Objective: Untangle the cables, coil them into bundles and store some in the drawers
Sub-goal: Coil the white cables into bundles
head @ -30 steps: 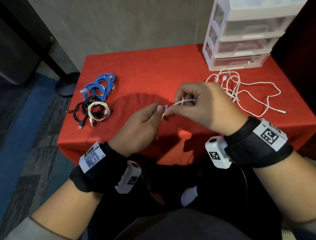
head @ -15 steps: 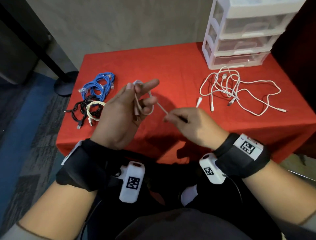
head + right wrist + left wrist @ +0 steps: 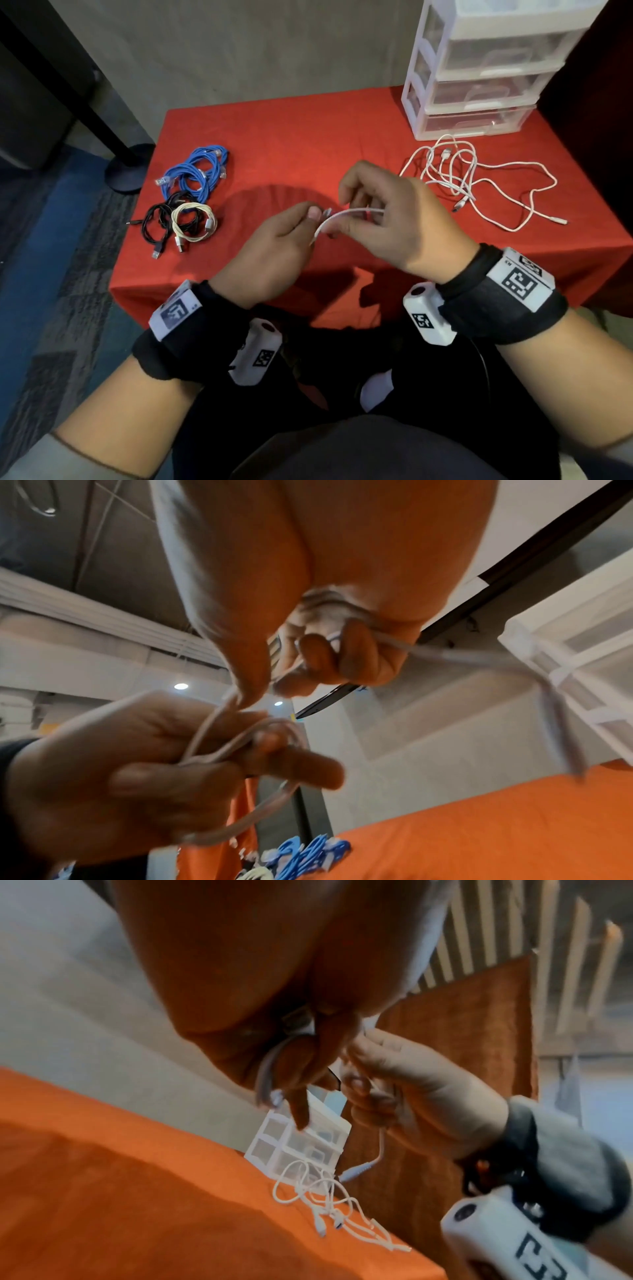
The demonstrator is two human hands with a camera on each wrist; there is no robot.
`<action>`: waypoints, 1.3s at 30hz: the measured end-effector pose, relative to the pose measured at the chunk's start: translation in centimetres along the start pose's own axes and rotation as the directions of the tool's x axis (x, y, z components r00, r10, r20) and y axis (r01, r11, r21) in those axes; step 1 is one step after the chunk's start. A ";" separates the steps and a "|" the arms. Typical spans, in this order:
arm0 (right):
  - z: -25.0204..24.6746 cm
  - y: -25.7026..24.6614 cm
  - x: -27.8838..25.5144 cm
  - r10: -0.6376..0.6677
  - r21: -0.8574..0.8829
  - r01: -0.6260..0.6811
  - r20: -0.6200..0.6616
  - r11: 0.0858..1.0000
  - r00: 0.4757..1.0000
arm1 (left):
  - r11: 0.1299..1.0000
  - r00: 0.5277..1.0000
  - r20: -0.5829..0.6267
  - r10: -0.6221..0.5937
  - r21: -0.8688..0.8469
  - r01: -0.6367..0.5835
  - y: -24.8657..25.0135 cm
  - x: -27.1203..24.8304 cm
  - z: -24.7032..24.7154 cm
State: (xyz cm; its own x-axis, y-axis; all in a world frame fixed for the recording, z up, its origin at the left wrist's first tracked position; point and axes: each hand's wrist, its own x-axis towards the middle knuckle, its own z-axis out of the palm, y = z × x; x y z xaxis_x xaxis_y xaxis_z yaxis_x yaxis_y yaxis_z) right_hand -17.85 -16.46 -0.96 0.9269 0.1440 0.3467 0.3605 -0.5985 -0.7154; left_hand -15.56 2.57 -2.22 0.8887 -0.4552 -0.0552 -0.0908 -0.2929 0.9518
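Both hands hold one thin white cable [image 3: 346,216] above the front of the red table [image 3: 308,137]. My left hand [image 3: 274,246] grips small loops of it [image 3: 219,750] in curled fingers. My right hand [image 3: 380,212] pinches the cable a short way along, its fingers curled round the strand [image 3: 342,639]. A loose tangle of white cables [image 3: 459,174] lies on the cloth to the right, seen too in the left wrist view [image 3: 329,1199]. Coiled blue cables [image 3: 195,171], a black coil [image 3: 161,219] and a cream coil [image 3: 193,222] lie at the left.
A white plastic drawer unit [image 3: 479,68] with clear, closed drawers stands at the table's back right corner. A dark stand base [image 3: 126,168] sits on the floor left of the table. The table's front edge is just below my hands.
My left hand has dropped from its raised position with the loops and come back beside the right. My right hand has moved up and right, drawing the cable to the left hand's fingertips.
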 end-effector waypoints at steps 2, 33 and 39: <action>-0.4 0.3 0.5 0.006 0.030 -0.004 -0.042 1.000 0.999 | 0.976 0.991 0.101 -0.084 -0.193 0.102 1.2 -0.6 0.0; 1.7 0.1 -0.9 0.178 0.201 -0.181 0.035 0.963 0.983 | 0.987 0.980 -0.126 0.157 -0.021 -0.161 -0.7 0.0 0.3; 2.2 0.9 -0.9 -0.006 -0.044 -0.001 -0.148 0.999 0.989 | 0.877 0.934 -0.084 0.347 0.383 -0.291 -0.5 0.6 -0.1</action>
State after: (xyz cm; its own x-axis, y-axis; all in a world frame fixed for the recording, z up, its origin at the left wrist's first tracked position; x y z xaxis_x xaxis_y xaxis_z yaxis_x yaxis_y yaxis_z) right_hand -18.08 -15.38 -3.29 0.8991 0.0297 0.4367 0.3551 -0.6326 -0.6882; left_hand -14.95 2.54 -2.66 0.8366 -0.4560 0.3037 -0.5102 -0.4462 0.7353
